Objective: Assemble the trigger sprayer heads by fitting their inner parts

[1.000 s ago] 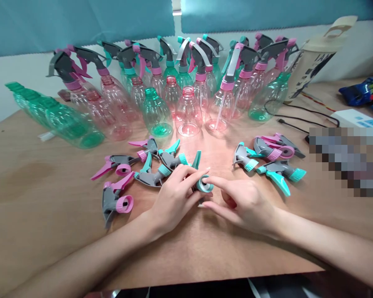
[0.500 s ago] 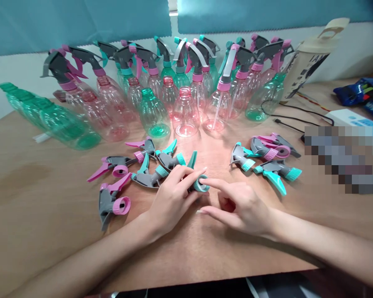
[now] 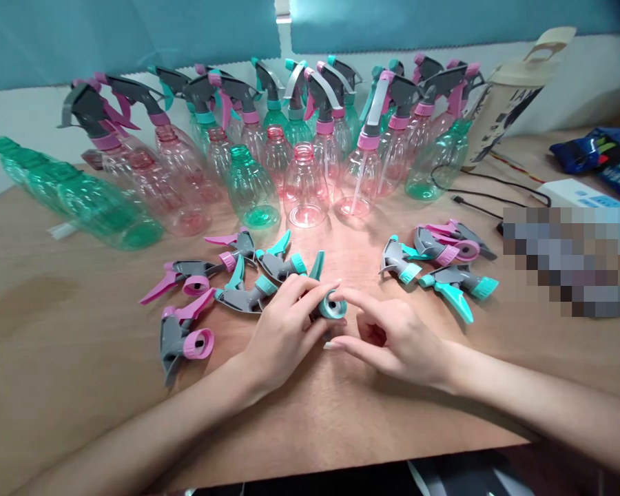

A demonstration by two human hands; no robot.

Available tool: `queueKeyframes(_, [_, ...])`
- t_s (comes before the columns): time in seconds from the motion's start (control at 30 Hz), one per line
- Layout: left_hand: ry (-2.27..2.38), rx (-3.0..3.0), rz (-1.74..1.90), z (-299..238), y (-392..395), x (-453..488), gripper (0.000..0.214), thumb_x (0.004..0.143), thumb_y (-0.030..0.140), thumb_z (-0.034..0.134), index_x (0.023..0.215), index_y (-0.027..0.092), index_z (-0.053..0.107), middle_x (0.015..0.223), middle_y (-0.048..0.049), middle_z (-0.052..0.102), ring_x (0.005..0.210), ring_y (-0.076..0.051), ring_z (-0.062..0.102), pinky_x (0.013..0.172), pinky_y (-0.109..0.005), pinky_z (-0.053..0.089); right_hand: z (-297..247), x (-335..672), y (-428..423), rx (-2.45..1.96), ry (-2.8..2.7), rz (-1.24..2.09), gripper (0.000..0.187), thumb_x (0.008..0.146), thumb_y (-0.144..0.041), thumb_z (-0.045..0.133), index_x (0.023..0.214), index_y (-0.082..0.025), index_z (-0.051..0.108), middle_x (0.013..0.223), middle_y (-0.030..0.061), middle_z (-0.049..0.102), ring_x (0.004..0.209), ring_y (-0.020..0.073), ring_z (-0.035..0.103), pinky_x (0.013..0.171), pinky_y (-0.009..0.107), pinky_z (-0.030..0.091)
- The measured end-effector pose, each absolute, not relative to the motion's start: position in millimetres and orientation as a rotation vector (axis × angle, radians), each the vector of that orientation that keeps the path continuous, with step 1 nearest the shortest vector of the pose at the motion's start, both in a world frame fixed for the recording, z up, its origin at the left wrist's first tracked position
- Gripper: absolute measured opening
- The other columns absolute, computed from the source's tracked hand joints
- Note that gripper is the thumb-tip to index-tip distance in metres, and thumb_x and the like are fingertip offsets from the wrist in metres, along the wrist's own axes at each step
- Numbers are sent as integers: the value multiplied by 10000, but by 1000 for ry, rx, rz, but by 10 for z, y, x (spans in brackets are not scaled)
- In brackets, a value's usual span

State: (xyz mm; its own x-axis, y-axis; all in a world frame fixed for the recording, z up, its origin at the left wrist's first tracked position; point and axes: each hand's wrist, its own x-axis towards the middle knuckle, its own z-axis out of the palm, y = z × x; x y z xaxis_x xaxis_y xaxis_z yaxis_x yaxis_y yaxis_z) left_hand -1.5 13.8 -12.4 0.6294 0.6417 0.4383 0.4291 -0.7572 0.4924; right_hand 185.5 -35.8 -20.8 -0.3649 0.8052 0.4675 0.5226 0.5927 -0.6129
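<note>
My left hand [image 3: 282,331] is closed around a grey and teal trigger spray head [image 3: 333,307]. Its round collar faces me with the hollow inside visible, while much of the body is hidden behind my fingers. My right hand [image 3: 393,337] has its index fingertip at the collar's rim. Its thumb is stretched out below, apart from the index finger, and the other fingers are curled with nothing seen in them. Left of my hands lie several loose spray heads, including a pink one [image 3: 186,337] and a teal one [image 3: 245,296].
Another group of spray heads [image 3: 457,282] lies to the right. Behind stand pink bottles [image 3: 306,193] and green bottles [image 3: 253,193], many with spray heads on. Green bottles [image 3: 103,207] lean or lie at left. A tumbler [image 3: 511,96], black cable [image 3: 488,201] and blue packet [image 3: 599,155] are at right.
My right index fingertip has shifted slightly up from the collar's opening toward its rim, so more of the inside shows. My left hand keeps hold of the spray head. The view has moved slightly.
</note>
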Motion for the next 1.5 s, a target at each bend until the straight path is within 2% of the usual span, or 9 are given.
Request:
queueKeyframes(0.13, [889,2425,822,-105,144,-26,313,888,141,528,1197,189,550,1011,-55,552,849,-154,563,663,-251,517,-163,1897,-306,-1055,-2229,111,434,907,-367,539,1238,-86,519,574,-34,601,455,102,498,505,232,379])
queueKeyframes(0.27, [936,2457,855,-85,133,-20,341,866,100,537,1198,178,557,984,-55,566,902,-178,560,755,-299,517,-98,1867,-338,-1202,-2190,-184,301,886,-304,573,1127,-129,616,687,22,677,556,136,578,528,258,364])
queueKeyframes(0.4, [937,2502,891,-83,127,-14,337,860,108,552,1189,180,569,968,-55,580,892,-182,553,768,-315,512,-89,1840,-373,-1224,-2157,-90,301,879,-294,574,1124,-123,611,635,10,648,565,143,582,539,257,381])
queueKeyframes(0.6, [842,2473,837,-101,154,-28,391,857,115,573,1235,211,536,988,-43,571,892,-170,555,760,-301,520,-146,1831,-333,-1076,-2103,218,369,873,-246,571,1215,-125,506,583,-47,574,627,155,591,846,375,458])
queueKeyframes(0.77, [800,2447,786,-103,173,-32,387,857,105,567,1228,212,542,1009,-48,568,892,-168,562,751,-298,524,-159,1866,-278,-1023,-2135,266,326,868,-255,592,1166,-143,524,612,-44,582,706,162,616,910,417,427])
queueKeyframes(0.87, [813,2457,775,-97,161,-26,365,860,104,551,1210,208,555,1004,-55,580,882,-174,567,743,-309,527,-157,1901,-263,-1018,-2140,287,252,862,-294,603,1080,-180,549,621,-51,582,658,142,597,879,410,438])
queueKeyframes(0.97, [805,2452,758,-87,150,-20,307,856,131,568,1154,200,583,988,-56,589,887,-184,574,752,-320,527,-181,1924,-259,-1022,-2090,461,270,844,-288,623,1078,-186,535,616,-56,543,620,129,558,724,313,483])
queueKeyframes(1.13, [796,2455,737,-82,160,-16,271,853,138,588,1119,184,584,1009,-56,583,922,-188,572,800,-333,512,-236,1949,-250,-1033,-2038,629,337,832,-284,642,1132,-194,517,637,-62,500,558,101,487,550,224,433])
queueKeyframes(1.5, [757,2534,735,-101,168,2,209,854,107,567,1054,164,590,1003,-57,591,924,-194,562,794,-323,500,-163,1939,-218,-962,-2159,484,327,849,-271,630,1149,-180,536,583,-92,436,481,70,398,516,200,369])
